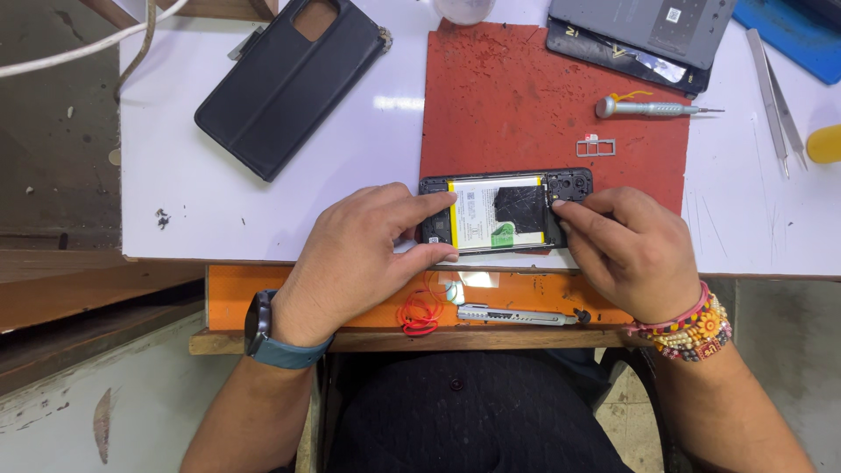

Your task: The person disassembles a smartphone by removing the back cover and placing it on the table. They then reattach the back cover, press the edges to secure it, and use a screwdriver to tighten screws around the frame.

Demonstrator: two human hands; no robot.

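An opened smartphone [504, 213] lies back-up at the near edge of a red work mat [526, 105], its battery and black foil exposed. My left hand [363, 254] clamps the phone's left end, thumb under and fingers over it. The fingertips of my right hand [626, 250] pinch at the phone's right end, near the camera module. A small SIM tray [596, 147] rests on the mat just beyond the phone.
A silver screwdriver [653, 109] lies on the mat's far right. A black wallet phone case [289, 79] sits at far left, a grey tablet-like device [639, 31] at the back, tweezers [775, 96] to the right. A utility knife [508, 314] and red wire [420, 315] lie on the orange shelf.
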